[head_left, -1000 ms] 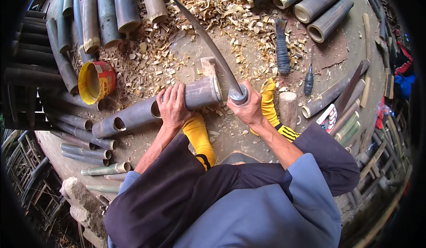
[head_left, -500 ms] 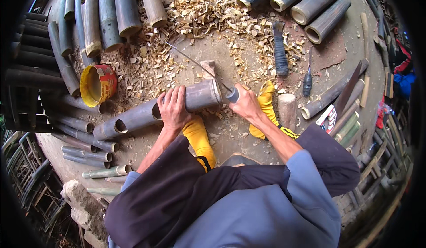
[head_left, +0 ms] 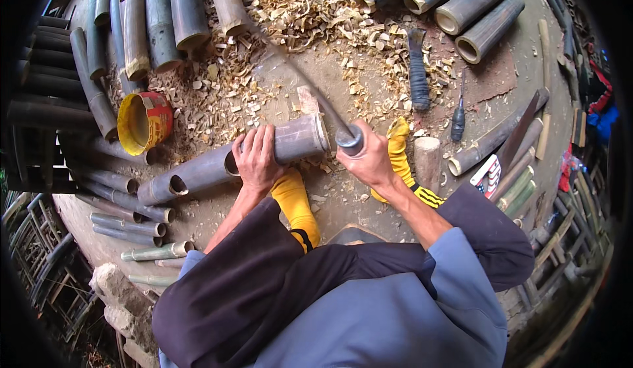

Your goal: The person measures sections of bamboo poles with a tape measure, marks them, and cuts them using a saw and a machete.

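A dark bamboo tube [head_left: 198,175] lies slantwise before me, with two holes cut in its side and its pale cut end to the right. My left hand [head_left: 256,158] is wrapped over it, just right of one hole. My right hand [head_left: 370,156] grips the dark rounded handle of a long-bladed knife [head_left: 321,98] close to that cut end. Motion smears the thin blade, which points up and left; whether it touches the tube I cannot tell. A short wooden block [head_left: 308,100] stands just beyond the tube's right part.
Wood shavings [head_left: 297,12] cover the ground ahead. A yellow-and-red tub [head_left: 145,123] stands left, among bamboo tubes [head_left: 161,32]. At right are a wrapped-handle tool [head_left: 418,71], a thin pointed tool [head_left: 458,114], a wooden stump [head_left: 427,160], a saw [head_left: 491,164] and cut tubes [head_left: 473,9].
The knife has swung in my right hand; its handle end has turned and its blade is now blurred. My left hand and the bamboo tube have hardly moved.
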Action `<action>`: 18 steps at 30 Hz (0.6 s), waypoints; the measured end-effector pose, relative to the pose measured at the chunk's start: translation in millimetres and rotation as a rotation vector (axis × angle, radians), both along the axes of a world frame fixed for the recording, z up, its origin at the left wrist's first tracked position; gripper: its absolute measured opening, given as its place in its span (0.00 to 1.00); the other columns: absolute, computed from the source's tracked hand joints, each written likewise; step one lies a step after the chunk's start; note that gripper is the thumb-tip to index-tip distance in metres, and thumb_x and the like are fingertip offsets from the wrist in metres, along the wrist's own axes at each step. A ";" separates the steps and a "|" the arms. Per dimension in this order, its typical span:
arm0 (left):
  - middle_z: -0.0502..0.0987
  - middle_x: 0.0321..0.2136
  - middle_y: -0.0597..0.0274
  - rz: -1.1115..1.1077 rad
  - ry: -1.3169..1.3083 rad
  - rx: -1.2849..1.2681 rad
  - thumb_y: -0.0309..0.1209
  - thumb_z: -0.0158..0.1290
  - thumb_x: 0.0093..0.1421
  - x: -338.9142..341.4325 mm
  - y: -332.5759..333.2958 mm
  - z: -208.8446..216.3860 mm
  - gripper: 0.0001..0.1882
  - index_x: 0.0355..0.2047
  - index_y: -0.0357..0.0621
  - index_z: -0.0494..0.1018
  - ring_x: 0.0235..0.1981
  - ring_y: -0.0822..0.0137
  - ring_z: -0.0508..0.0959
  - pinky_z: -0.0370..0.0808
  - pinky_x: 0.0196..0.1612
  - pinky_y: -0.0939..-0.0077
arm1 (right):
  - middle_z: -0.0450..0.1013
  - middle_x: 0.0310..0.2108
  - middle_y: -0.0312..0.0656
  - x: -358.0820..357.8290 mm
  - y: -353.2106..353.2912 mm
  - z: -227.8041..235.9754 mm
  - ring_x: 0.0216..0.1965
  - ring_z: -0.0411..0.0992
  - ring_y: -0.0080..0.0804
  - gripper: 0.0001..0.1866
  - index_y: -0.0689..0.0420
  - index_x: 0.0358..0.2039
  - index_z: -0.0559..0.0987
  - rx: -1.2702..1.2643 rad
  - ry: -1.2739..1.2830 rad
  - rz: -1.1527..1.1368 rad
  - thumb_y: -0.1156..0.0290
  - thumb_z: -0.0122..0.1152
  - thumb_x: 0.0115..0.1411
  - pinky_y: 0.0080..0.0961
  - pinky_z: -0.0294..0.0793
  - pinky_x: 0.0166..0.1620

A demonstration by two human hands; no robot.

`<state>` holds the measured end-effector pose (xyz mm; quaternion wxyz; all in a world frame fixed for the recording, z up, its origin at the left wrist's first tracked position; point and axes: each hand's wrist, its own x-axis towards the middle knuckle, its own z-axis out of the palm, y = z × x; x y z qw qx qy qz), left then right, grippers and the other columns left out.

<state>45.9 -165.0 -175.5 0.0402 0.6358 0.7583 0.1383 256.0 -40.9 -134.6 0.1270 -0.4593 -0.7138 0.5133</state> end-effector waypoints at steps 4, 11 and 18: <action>0.74 0.44 0.60 -0.023 0.027 -0.021 0.35 0.66 0.29 7.4 4.6 -2.7 0.42 0.50 0.43 0.67 0.47 0.61 0.73 0.62 0.54 0.60 | 0.75 0.25 0.51 22.2 1.8 -52.2 0.25 0.76 0.41 0.14 0.62 0.34 0.72 0.007 -0.015 -0.035 0.71 0.61 0.47 0.31 0.75 0.28; 0.75 0.43 0.61 0.031 0.122 0.095 0.40 0.64 0.33 4.7 -4.1 -11.0 0.38 0.49 0.44 0.69 0.47 0.61 0.73 0.61 0.54 0.60 | 0.73 0.20 0.44 -7.0 -1.6 0.4 0.22 0.75 0.34 0.10 0.60 0.30 0.70 0.080 0.178 -0.036 0.74 0.60 0.48 0.30 0.77 0.28; 0.75 0.44 0.61 0.016 0.145 0.117 0.40 0.64 0.36 8.3 -1.1 -14.5 0.37 0.49 0.44 0.69 0.47 0.61 0.73 0.61 0.54 0.59 | 0.73 0.21 0.46 19.3 3.9 -47.6 0.23 0.75 0.43 0.11 0.62 0.30 0.71 0.081 -0.173 0.047 0.73 0.61 0.46 0.35 0.73 0.28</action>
